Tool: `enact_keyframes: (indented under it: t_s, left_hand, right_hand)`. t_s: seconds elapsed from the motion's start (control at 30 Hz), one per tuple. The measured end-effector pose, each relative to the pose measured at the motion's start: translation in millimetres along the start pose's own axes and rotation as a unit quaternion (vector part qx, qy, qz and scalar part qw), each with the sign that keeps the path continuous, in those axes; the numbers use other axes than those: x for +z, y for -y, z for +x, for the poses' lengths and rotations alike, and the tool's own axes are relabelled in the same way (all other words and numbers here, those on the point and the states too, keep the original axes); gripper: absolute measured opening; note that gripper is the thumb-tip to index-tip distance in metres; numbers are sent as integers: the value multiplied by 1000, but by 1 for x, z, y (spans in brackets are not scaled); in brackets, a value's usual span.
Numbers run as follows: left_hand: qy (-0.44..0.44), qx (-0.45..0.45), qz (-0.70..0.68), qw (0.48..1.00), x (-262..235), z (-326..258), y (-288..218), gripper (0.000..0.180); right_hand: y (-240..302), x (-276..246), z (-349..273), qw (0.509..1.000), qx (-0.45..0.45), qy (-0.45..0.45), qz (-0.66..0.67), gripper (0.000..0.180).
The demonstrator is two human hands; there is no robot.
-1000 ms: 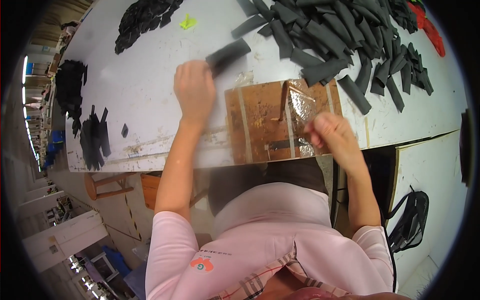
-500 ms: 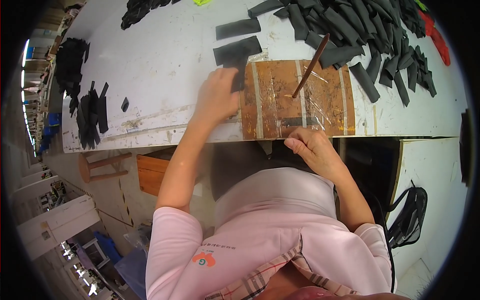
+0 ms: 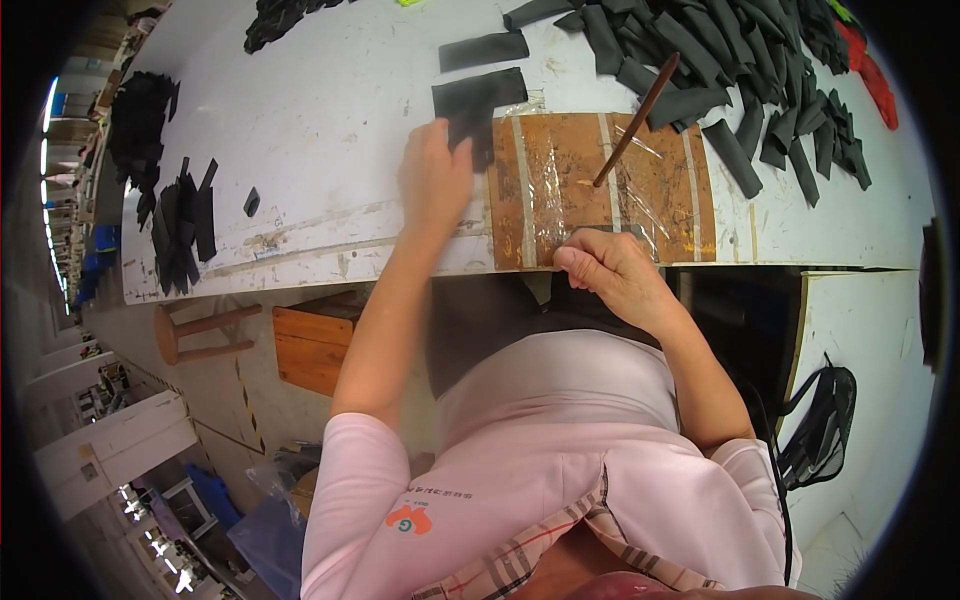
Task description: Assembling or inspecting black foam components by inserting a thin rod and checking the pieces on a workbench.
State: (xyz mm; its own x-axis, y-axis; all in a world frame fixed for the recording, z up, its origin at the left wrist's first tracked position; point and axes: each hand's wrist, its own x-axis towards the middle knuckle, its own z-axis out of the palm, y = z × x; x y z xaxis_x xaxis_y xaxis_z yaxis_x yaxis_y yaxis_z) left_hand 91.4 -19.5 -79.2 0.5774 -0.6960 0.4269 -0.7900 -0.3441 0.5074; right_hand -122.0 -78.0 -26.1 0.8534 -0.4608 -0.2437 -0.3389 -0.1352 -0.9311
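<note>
My left hand (image 3: 437, 185), slightly blurred, is beside a dark grey fabric strip (image 3: 472, 135), thumb and forefinger apart. This strip's upper end overlaps another grey fabric piece (image 3: 480, 90) lying crosswise. A brown board (image 3: 555, 190), wrapped with clear tape and pale bands, lies at the table's front edge. From it a thin brown rod (image 3: 637, 118) rises at a slant. At the board's front edge my right hand (image 3: 620, 272) is closed, thumb pressed to curled fingers. What it holds, if anything, is hidden. A narrow dark strip (image 3: 632, 231) shows just behind it.
Folded dark grey fabric pieces (image 3: 700, 50) are heaped at the back right, beside red cloth (image 3: 872, 80). One more piece (image 3: 484, 51) lies farther back. Black strips (image 3: 182, 225) and a black pile (image 3: 142, 125) occupy the table's left. A wooden stool (image 3: 190, 335) stands below.
My left hand has shifted slightly away from the fabric strip, which now shows more between thumb and forefinger. My right hand has moved left and up over the dark strip on the board.
</note>
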Motion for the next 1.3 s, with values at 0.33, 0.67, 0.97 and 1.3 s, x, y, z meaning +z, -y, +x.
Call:
enact_keyframes:
  t_s: [0.33, 0.67, 0.97, 1.3]
  left_hand:
    - [-44, -121, -93, 987, 6, 19, 9, 13]
    - [244, -215, -433, 841, -70, -21, -91, 7]
    - [121, -280, -679, 668, -62, -62, -106, 20]
    - [111, -177, -530, 822, -56, -91, -132, 30]
  right_hand:
    - [-11, 7, -9, 1000, 25, 4, -4, 34]
    - [-1, 12, 3, 829, 35, 31, 558, 36]
    - [5, 7, -10, 828, 27, -83, 554, 17]
    - [5, 10, -14, 847, -12, -168, 505, 21]
